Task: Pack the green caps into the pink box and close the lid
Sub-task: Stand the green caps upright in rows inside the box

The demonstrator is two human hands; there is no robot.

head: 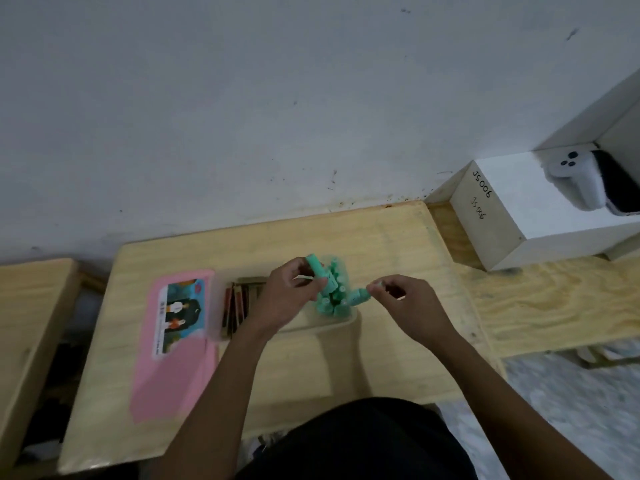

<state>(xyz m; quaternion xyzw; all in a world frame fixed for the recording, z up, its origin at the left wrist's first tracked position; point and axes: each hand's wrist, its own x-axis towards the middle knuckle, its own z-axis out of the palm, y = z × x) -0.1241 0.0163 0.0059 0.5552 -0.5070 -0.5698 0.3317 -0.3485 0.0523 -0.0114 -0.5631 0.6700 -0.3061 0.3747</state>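
A cluster of green caps (pixel 331 296) sits bunched together at the right end of the open box (pixel 313 326), whose see-through tray lies on the wooden table (pixel 311 362). The pink lid (pixel 173 368), with a picture sticker, lies flat to the left of the tray. My left hand (pixel 289 296) grips one green cap (pixel 316 268), tilted above the cluster. Pinched in the fingertips of my right hand (pixel 408 306) is another green cap (pixel 358 296), at the cluster's right side. Dark sticks (pixel 239 306) fill the tray's left part.
A white box (pixel 512 216) marked JS006 stands at the back right, with a white game controller (pixel 575 174) on top. A second wooden surface (pixel 27 323) lies to the left, and a plywood board (pixel 554 306) to the right. The wall runs close behind the table.
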